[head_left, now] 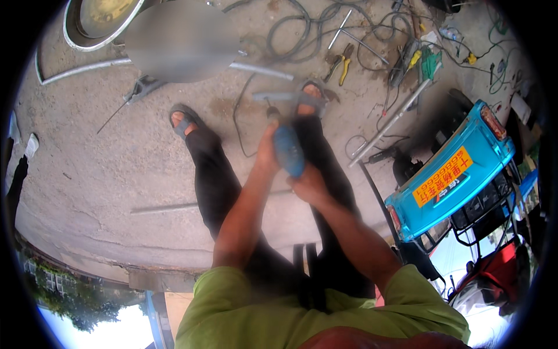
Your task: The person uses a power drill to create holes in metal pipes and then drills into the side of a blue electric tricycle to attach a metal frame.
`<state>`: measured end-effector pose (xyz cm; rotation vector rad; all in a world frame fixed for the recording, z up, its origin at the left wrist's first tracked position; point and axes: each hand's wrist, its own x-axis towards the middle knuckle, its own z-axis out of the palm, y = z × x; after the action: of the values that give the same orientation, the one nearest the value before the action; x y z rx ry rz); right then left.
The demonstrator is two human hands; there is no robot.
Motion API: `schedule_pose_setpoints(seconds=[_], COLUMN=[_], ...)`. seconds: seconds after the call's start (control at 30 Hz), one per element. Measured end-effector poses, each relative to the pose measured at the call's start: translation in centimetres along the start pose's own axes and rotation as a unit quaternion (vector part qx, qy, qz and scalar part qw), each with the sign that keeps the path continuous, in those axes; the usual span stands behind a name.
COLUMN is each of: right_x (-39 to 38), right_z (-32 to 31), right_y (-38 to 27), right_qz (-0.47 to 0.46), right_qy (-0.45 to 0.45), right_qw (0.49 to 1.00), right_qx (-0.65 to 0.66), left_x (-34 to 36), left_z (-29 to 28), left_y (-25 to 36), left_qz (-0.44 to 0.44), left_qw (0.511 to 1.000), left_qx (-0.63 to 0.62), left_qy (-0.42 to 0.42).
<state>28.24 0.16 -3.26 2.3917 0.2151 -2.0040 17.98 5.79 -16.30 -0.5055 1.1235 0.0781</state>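
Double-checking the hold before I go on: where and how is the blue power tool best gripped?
On the blue power tool, probably the thick, rounded body: left hand from the left, right hand from the rear. The slim front end points forward, so likely best kept clear.

Rough grey concrete floor [104, 168], stained dark in patches. Directly on it: looped black cables [308, 23] far side; yellow-and-black pliers [345, 64] near those; thin metal rod [340, 29] close by; silver bar [87, 68], bent near left end; grey holder [144, 87] with thin wire-like tip; straight metal bar [164, 208] nearer; green cloth [430, 62] far right; silver-rimmed round part [104, 16] far left.
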Motion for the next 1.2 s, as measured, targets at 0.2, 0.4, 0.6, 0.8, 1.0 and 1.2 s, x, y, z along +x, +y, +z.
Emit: schedule_pose_setpoints(seconds=[0.2,0.4,0.6,0.8,1.0,1.2], right_x=[-0.42,-0.13,0.19,0.07,0.13,0.29], right_z=[-0.18,0.03,0.42,0.18,0.14,0.5], right_y=[-0.26,-0.03,0.66,0.19,-0.16,-0.05], right_qz=[-0.001,-0.005,-0.017,-0.012,0.0,-0.013], right_qy=[-0.006,0.001,0.002,0.001,0.001,-0.004], right_qw=[1.0,1.0,1.0,1.0,1.0,1.0], right_qx=[0.01,0.004,0.002,0.005,-0.011,-0.006], left_x=[-0.17,-0.1,-0.22,-0.24,-0.09,-0.12], left_z=[-0.03,-0.32,-0.21,-0.11,-0.2,-0.34], left_y=[-0.07,0.02,0.14,0.21,0.18,0.46], left_qz=[0.005,0.001,-0.001,-0.002,0.0,-0.009], left_qw=[1.0,1.0,1.0,1.0,1.0,1.0], left_qx=[-0.004,-0.013,-0.008,-0.01,-0.014,-0.018], left_qy=[-0.006,-0.014,-0.009,-0.005,0.006,0.005])
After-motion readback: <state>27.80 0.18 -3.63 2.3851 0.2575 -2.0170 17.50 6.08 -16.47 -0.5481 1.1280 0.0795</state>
